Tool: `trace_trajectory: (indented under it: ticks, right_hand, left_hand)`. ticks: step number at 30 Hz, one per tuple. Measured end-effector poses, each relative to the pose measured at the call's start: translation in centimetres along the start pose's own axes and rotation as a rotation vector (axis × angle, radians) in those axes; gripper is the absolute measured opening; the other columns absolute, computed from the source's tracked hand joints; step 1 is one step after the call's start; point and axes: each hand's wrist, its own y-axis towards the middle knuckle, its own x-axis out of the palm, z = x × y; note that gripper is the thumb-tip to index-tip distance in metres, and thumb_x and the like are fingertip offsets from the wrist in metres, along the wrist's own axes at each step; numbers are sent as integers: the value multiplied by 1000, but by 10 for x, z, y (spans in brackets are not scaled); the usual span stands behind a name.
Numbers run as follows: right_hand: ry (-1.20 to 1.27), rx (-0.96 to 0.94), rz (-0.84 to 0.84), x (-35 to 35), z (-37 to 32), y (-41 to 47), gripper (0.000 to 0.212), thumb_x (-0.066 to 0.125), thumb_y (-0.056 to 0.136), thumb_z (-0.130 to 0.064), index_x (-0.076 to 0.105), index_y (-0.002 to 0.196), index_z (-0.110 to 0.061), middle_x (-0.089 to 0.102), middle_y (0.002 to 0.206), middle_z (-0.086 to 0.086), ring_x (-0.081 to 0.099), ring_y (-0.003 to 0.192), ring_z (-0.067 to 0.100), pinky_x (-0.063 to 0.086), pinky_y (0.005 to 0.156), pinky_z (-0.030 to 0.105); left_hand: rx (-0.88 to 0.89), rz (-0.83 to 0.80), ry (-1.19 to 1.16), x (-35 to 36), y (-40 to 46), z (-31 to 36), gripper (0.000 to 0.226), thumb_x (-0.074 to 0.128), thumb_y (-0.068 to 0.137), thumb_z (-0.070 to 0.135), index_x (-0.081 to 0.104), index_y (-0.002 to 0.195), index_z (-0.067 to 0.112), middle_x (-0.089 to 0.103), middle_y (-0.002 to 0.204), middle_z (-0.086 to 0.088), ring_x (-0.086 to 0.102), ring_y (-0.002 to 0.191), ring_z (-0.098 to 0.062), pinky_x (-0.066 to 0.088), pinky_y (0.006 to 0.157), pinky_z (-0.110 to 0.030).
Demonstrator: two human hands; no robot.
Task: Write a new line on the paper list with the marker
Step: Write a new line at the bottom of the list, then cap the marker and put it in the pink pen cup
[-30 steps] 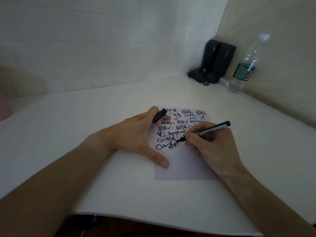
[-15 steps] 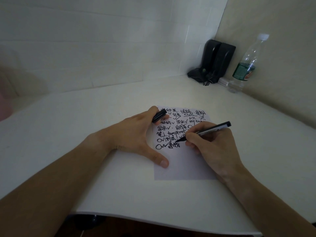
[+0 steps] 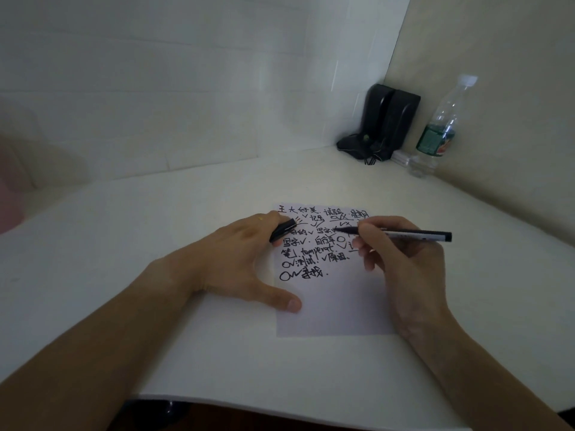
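On the smooth white counter, the right hand grips a slim marker over the flat rectangular paper (ink-scrawled), the left hand pinching its black cap.

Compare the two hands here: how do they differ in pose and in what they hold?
The left hand lies spread on the paper, thumb pinning its edge; the right hand is curled in a writing grip. The left hand holds the small black cap; the right hand holds the marker, tip pointing left. Both overlap the paper.
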Motion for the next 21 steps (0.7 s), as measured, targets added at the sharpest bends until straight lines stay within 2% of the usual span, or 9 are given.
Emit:
trace_trajectory:
  ticks: [4, 7, 8, 10, 11, 13, 14, 17, 21]
  right_hand:
    - [74, -4, 27, -2, -2, 5, 13, 70, 90, -1, 78, 96, -9, 66, 66, 6, 53, 59, 19, 43, 55, 26]
    - [181, 73, -18, -1, -3, 5, 17, 62, 94, -1, 78, 99, -3, 70, 74, 11, 60, 67, 19, 47, 58, 24]
    - [210, 92, -31, -1, -3, 6, 19, 60, 95, -2, 78, 100, -1, 72, 77, 14, 62, 69, 19, 48, 58, 23]
    - [226, 116, -43, -1, -3, 7, 19, 58, 96, 0, 77, 100, -1, 72, 80, 18, 65, 71, 20, 50, 59, 23]
    - [229, 131, -43, -1, -4, 7, 17, 59, 95, 1, 76, 98, -2, 73, 80, 18, 66, 71, 21, 52, 59, 23]
    - [247, 169, -37, -1, -3, 8, 12, 62, 93, 1, 72, 94, -5, 74, 78, 18, 67, 70, 22, 53, 60, 24]
    - [251, 178, -36, -2, -3, 8, 10, 65, 92, 1, 71, 93, -6, 73, 78, 17, 66, 70, 23, 53, 61, 25]
    - [218, 140, -49, -4, 0, 9, 12, 73, 86, -1, 76, 96, -7, 69, 78, 10, 59, 70, 21, 52, 65, 26]
    - [324, 192, -66, -3, -2, 8, 20, 75, 78, -11, 79, 98, -6, 67, 74, 5, 57, 67, 14, 52, 63, 19]
  left_hand:
    - [-9, 2, -8, 2, -1, 0, 119, 73, 54, 89, 29, 151, 36, 46, 145, 18, 44, 135, -5, 37, 116, -32]
    - [-48, -5, -83, -1, -2, 2, 93, 65, 65, 88, 42, 135, 31, 55, 135, 12, 52, 125, -12, 44, 108, -39]
    - [-69, -4, -132, -2, -1, 2, 76, 60, 75, 83, 46, 125, 28, 58, 131, 9, 55, 120, -14, 45, 103, -40]
    - [-102, 71, -257, -2, 2, 2, 39, 45, 100, 60, 50, 113, 23, 63, 115, 5, 59, 105, -11, 45, 88, -37]
    - [-84, 152, -300, -2, 3, 3, 32, 37, 108, 47, 53, 111, 20, 62, 106, 5, 58, 96, -6, 42, 81, -31]
    - [0, 329, -327, -1, 4, 2, 37, 30, 113, 32, 61, 108, 12, 63, 97, 5, 57, 89, -5, 38, 76, -16]
    - [43, 386, -322, 0, 5, 2, 36, 33, 113, 29, 64, 105, 12, 64, 94, 6, 59, 89, -6, 38, 76, -12]
    - [97, 467, -313, 2, 9, 3, 23, 48, 109, 21, 68, 97, 17, 67, 88, 10, 64, 83, -10, 42, 74, -11]
    - [65, 497, -564, 5, 13, 2, 14, 71, 97, 11, 79, 100, 21, 73, 77, 15, 64, 63, -4, 48, 66, -11]
